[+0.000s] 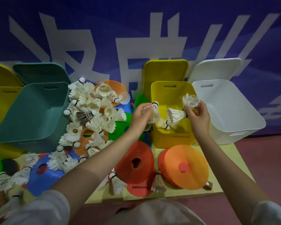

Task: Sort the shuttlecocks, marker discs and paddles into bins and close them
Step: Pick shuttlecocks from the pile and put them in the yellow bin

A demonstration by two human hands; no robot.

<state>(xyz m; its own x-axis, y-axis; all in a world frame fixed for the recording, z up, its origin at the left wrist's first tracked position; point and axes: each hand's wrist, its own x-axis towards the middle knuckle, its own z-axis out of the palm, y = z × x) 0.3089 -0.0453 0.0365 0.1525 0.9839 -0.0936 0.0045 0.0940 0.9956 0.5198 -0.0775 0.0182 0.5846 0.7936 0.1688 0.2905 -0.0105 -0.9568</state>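
Hands: both over the yellow bin (pixel 172 135).
Left hand (pixel 140 116): fingers curled round a bunch of shuttlecocks (pixel 153 111) at the bin's left rim.
Right hand (pixel 197 113): pinches two shuttlecocks (pixel 177 114), one pointing left, one up.
Pile (pixel 88 111): many shuttlecocks on coloured discs (pixel 136 163), between the teal bin (pixel 32 114) and the yellow one.
White bin (pixel 230 111): lid up, right of yellow.

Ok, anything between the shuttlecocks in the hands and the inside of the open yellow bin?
Nothing visible. Both hands hold white feather shuttlecocks, left hand and right hand, directly over the open yellow plastic bin. Its lid is tipped back against the wall, clear of the opening.
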